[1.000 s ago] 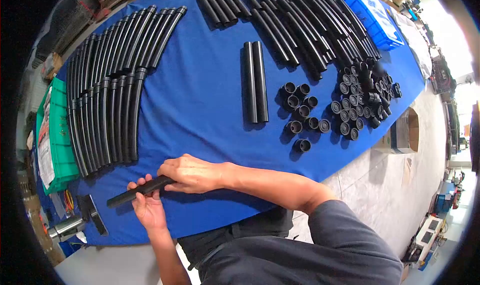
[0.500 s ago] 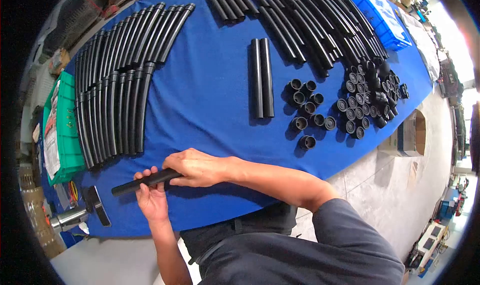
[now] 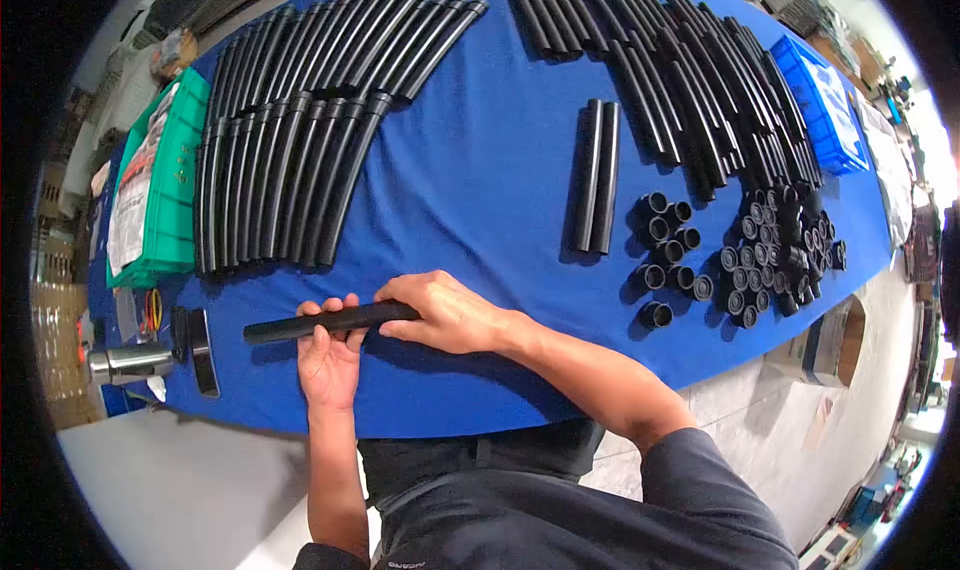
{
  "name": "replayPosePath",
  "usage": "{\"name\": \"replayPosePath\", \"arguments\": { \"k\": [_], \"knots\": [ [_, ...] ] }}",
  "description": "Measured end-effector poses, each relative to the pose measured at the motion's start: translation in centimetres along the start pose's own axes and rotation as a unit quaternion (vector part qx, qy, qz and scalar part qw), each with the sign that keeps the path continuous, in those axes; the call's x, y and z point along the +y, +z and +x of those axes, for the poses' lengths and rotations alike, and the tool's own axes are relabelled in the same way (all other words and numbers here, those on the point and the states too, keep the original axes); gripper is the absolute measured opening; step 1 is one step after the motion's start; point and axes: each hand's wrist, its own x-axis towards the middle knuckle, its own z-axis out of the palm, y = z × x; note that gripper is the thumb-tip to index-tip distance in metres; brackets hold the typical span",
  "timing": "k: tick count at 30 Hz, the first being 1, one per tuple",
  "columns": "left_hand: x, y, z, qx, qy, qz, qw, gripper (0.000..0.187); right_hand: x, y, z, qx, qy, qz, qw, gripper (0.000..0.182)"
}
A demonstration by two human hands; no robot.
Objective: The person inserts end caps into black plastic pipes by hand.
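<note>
A black tube lies roughly level across both my hands, just above the near edge of the blue cloth. My left hand is closed around its middle, palm up, with the thumb in front and fingertips behind. Over the tube's right end my right hand is wrapped, hiding that end and anything fitted on it. Farther up the cloth, two loose black tubes lie side by side. To their right sit several black round caps, some with the hollow side showing.
Capped tubes lie in two rows at left, beside a green bin. More plain tubes, a pile of caps and a blue bin are at right. A phone-like device and a metal cylinder lie near left.
The camera view has shifted, so the table's things appear farther right. Both hands still grip the tube, which is now closer to level in view.
</note>
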Motion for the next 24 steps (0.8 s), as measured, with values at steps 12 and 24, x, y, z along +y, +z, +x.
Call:
{"name": "replayPosePath", "arguments": {
  "k": [12,24],
  "knots": [
    [-0.5,0.8,-0.1,0.066,0.01,0.012,0.998,0.031,-0.6,1.2,-0.2,0.054,-0.103,-0.143,0.983,0.039],
    [-0.5,0.6,-0.2,0.025,0.005,0.004,1.0,0.029,-1.4,-0.1,0.3,-0.023,0.032,-0.044,0.998,0.034]
  ]
}}
